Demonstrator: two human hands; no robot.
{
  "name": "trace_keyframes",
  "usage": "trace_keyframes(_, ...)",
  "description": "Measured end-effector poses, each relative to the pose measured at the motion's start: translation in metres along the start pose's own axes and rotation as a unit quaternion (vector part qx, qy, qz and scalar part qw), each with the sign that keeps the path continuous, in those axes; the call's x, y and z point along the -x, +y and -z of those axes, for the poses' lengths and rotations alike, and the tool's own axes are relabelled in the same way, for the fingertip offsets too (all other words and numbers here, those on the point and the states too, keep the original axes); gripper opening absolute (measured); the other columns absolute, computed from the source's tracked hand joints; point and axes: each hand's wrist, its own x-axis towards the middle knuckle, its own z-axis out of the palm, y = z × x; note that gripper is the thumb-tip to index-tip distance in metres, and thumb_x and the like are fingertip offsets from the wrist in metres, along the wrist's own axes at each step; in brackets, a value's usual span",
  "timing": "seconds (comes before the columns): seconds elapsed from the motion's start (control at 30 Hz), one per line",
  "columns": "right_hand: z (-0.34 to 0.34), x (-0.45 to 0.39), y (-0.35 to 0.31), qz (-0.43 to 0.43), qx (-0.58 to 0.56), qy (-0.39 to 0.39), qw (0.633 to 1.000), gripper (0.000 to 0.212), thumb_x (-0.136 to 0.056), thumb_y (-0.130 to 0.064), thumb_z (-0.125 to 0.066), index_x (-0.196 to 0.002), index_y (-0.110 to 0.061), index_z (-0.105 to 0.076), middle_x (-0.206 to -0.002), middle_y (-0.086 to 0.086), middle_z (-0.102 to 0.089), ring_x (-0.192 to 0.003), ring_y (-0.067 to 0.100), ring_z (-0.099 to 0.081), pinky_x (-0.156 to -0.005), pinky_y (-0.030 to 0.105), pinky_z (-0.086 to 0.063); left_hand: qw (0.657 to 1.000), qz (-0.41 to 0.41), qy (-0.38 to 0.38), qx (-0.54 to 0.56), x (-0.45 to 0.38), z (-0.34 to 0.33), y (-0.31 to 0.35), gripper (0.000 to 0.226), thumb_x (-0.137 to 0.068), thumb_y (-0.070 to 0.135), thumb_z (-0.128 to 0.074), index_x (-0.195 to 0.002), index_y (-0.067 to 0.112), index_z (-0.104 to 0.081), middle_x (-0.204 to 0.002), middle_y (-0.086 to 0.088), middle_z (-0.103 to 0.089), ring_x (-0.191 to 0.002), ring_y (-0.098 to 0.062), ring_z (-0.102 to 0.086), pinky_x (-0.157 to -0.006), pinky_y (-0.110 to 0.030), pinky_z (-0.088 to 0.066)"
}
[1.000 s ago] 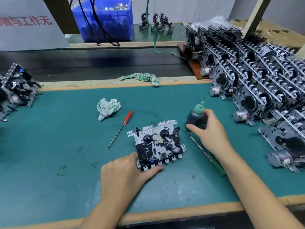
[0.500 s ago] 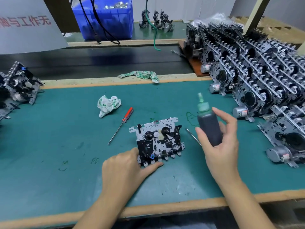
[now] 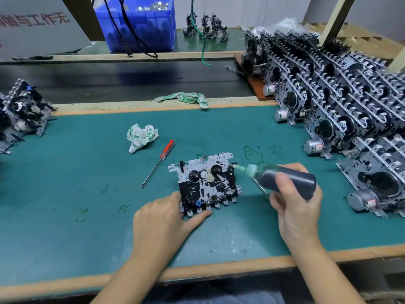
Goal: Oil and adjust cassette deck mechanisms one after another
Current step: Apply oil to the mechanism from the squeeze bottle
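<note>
A cassette deck mechanism (image 3: 206, 183) lies flat on the green mat (image 3: 87, 194), white metal plate at the back, black parts in front. My left hand (image 3: 162, 218) rests at its front left corner, thumb along the front edge and fingers on its left side. My right hand (image 3: 293, 207) grips a dark oil bottle (image 3: 285, 178) tipped on its side. The bottle's green nozzle (image 3: 238, 167) points left and touches the mechanism's right edge near the right reel hub.
A red-handled screwdriver (image 3: 160, 161) and a crumpled cloth (image 3: 142, 137) lie left of the mechanism. A thin metal tool (image 3: 260, 187) sits under the bottle. Stacked mechanisms (image 3: 328, 102) fill the right side; a few more (image 3: 22, 110) sit far left. A blue bin (image 3: 140, 23) stands behind.
My right hand lifted the oil bottle off the mat, tipped it from upright to sideways and brought its nozzle to the mechanism's right edge. My left hand stayed on the mechanism.
</note>
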Motion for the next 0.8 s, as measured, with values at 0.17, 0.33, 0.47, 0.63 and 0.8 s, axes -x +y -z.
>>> trace_keyframes(0.17,-0.0019,0.0028,0.0019,-0.005,0.062,0.002,0.998,0.023,-0.068,-0.042,-0.064,-0.058,-0.026,-0.050,-0.051,-0.011,-0.041,-0.045,0.005,-0.038,-0.039,0.015,-0.029,1.000,-0.004,0.001,-0.001,-0.0006,-0.0002,0.0004,0.064,-0.065,0.076,-0.044,-0.049,0.013,-0.047,-0.035,0.002,-0.042,-0.031,-0.023,-0.046,-0.035,-0.023,-0.030)
trace_keyframes(0.33,0.0002,0.0043,0.0032,0.005,0.124,0.004,0.992,0.030,-0.069,-0.045,-0.064,-0.057,-0.023,-0.046,-0.053,-0.009,-0.039,-0.052,0.014,-0.038,-0.051,0.028,-0.030,1.000,-0.002,-0.001,0.001,-0.0003,-0.0008,-0.0002,0.065,-0.065,0.076,-0.043,-0.049,0.014,-0.050,-0.036,0.002,-0.043,-0.032,-0.023,-0.048,-0.035,-0.023,-0.030)
trace_keyframes(0.47,0.0003,0.0056,0.0029,0.015,0.130,-0.005,0.991,0.032,-0.069,-0.041,-0.065,-0.056,-0.021,-0.043,-0.052,-0.008,-0.036,-0.051,0.017,-0.033,-0.050,0.035,-0.028,1.000,-0.002,-0.001,0.000,-0.0004,-0.0002,0.0005,0.064,-0.065,0.075,-0.044,-0.049,0.014,-0.050,-0.036,0.003,-0.043,-0.032,-0.023,-0.048,-0.035,-0.023,-0.029)
trace_keyframes(0.63,0.0004,0.0058,0.0028,0.010,0.134,-0.008,0.991,0.033,-0.069,-0.041,-0.065,-0.056,-0.019,-0.044,-0.052,-0.008,-0.036,-0.051,0.018,-0.034,-0.050,0.036,-0.030,1.000,0.004,-0.008,-0.003,-0.0001,0.0000,0.0004,0.064,-0.065,0.076,-0.043,-0.050,0.014,-0.050,-0.037,0.003,-0.044,-0.034,-0.024,-0.049,-0.035,-0.024,-0.031)
trace_keyframes(0.8,-0.0004,0.0061,0.0033,0.016,0.146,-0.012,0.989,0.034,-0.070,-0.041,-0.065,-0.057,-0.017,-0.044,-0.051,-0.008,-0.038,-0.050,0.015,-0.035,-0.048,0.033,-0.031,1.000,0.002,-0.005,0.002,-0.0002,0.0012,0.0016,0.064,-0.065,0.075,-0.043,-0.049,0.014,-0.049,-0.036,0.003,-0.044,-0.033,-0.024,-0.049,-0.036,-0.023,-0.028)
